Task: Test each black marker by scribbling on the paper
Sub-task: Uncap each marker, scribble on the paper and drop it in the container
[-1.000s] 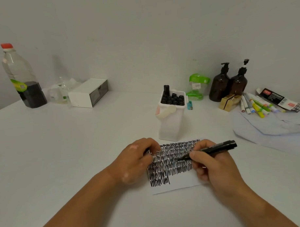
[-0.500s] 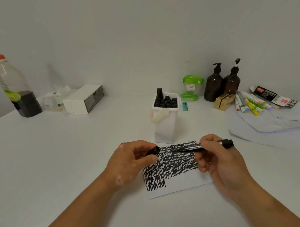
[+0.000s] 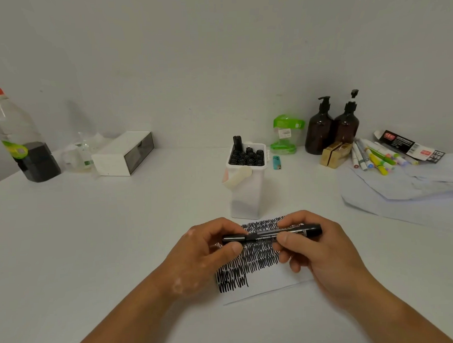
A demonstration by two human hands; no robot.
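The light, hard marker [image 3: 274, 235] lies from 9 to 3 o'clock just over the paper [image 3: 265, 283], left hand [image 3: 205, 251] fingers pinching its cap [image 3: 234, 238], right hand [image 3: 320, 247] fingers wrapped round its middle, probably the best hold.

Single view, taken from head height over the near edge of the white counter [image 3: 119, 226]. The wide-angle lens is aimed forward and down. Both forearms are cut by the bottom edge. The left hand [image 3: 205, 254] and right hand [image 3: 323, 247] are caught close, just below centre, joined on a black marker [image 3: 274, 233]. The grey wall [image 3: 216, 56] is taken in across the upper half. A plastic bottle [image 3: 16, 137] is framed far left, coloured markers [image 3: 373, 156] far right.
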